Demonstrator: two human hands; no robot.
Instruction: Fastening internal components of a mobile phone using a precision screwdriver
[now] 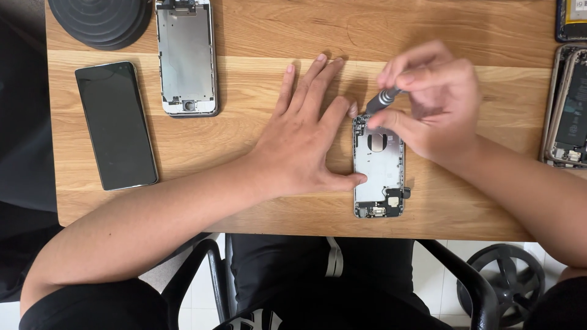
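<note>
An opened phone housing [379,171], grey metal with small parts inside, lies on the wooden table [244,134]. My left hand [306,134] rests flat on the table beside it, fingers spread, thumb pressing the housing's left edge. My right hand [431,101] pinches a small grey screwdriver [382,101] whose tip meets the housing's top left corner.
A black smartphone [116,125] lies screen up at the left. A detached screen assembly [186,58] sits behind it, next to a round black pad [101,21]. More opened phones [565,110] line the right edge. Black chair arms [458,275] show below the table.
</note>
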